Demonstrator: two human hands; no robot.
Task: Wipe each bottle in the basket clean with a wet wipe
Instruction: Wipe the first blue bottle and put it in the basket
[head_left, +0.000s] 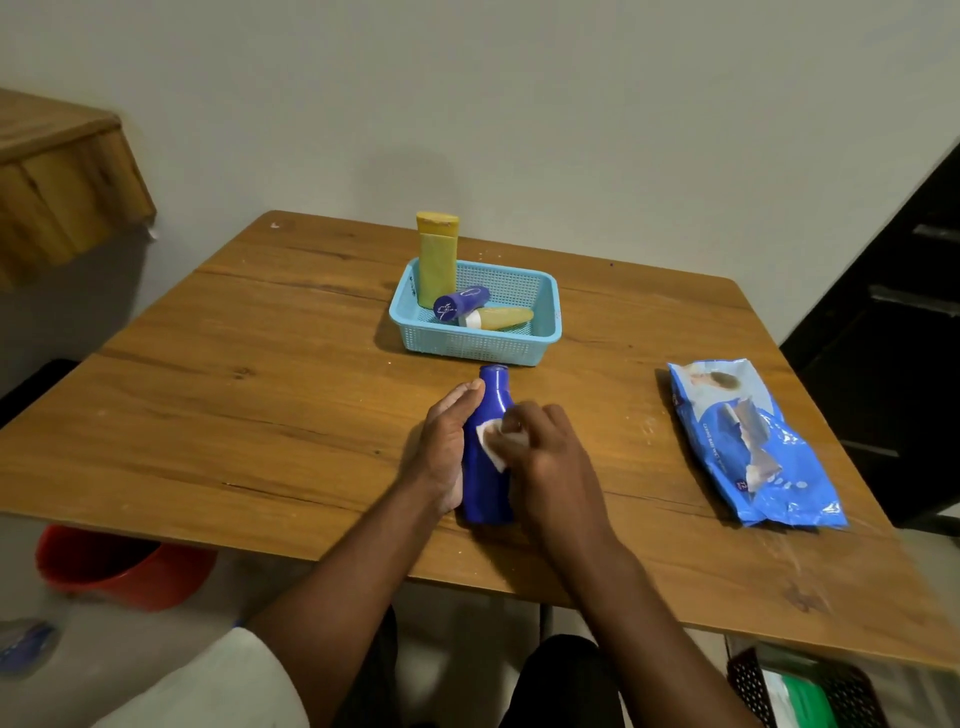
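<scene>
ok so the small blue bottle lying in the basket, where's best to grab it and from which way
Probably by its round body, from above. The small blue bottle lies tilted in the light blue basket, resting over the little yellow tube and close by the tall yellow bottle. The basket walls block the sides, so pinch across the barrel from overhead.

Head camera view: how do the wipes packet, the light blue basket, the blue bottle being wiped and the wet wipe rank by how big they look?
Largest to smallest, as they look:
1. Wipes packet and light blue basket: too alike to rank, and the packet lies nearer the camera.
2. Blue bottle.
3. Wet wipe, mostly hidden under the right hand.
</scene>
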